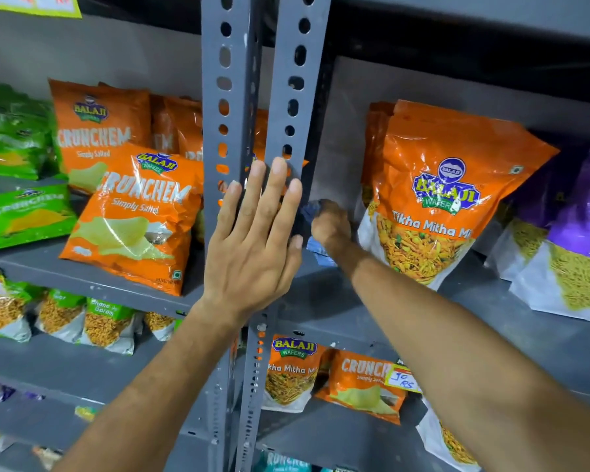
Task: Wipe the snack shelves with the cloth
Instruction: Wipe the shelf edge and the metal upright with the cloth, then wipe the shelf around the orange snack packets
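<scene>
My right hand (331, 226) reaches deep into the right grey shelf (338, 294) and is closed on a blue cloth (315, 248), pressed at the shelf's back left corner. The cloth is mostly hidden by the hand. My left hand (252, 240) lies flat with fingers spread against the two grey perforated uprights (283, 80) between the shelf bays. An orange Tikha Mitha Mix bag (436, 199) stands just right of my right hand.
Purple snack bags (573, 240) stand at the far right of the same shelf. Orange Crunchem bags (137, 216) and green bags (21, 216) fill the left shelf. Lower shelves hold more snack packs (293, 373) and a yellow price tag (402, 378).
</scene>
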Demonstrator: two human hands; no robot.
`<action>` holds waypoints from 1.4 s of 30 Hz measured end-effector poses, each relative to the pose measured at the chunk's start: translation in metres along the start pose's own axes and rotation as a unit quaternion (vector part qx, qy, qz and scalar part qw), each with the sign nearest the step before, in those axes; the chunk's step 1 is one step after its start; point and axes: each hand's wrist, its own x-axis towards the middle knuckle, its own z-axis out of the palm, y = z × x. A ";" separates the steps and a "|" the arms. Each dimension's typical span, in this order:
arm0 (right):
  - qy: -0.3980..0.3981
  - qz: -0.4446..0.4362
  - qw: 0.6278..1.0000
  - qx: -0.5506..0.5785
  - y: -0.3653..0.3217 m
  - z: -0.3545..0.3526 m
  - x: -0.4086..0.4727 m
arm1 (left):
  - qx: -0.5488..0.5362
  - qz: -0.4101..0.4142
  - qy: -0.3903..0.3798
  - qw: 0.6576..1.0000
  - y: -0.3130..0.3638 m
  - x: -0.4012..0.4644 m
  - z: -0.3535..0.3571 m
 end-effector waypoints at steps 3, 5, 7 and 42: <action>-0.062 -0.026 0.990 -0.122 0.021 0.028 0.031 | 0.000 0.003 0.002 1.000 0.000 -0.001 0.001; -0.095 -0.064 0.984 -0.135 0.017 0.032 0.025 | 0.002 0.003 0.002 1.000 0.001 -0.001 0.001; -0.124 -0.100 0.977 -0.140 -0.005 0.014 -0.014 | 0.000 0.003 0.003 1.000 0.001 -0.001 0.000; -0.158 -0.363 0.907 -0.145 0.068 -0.060 -0.157 | -0.008 -0.045 -0.048 0.998 0.027 -0.007 -0.015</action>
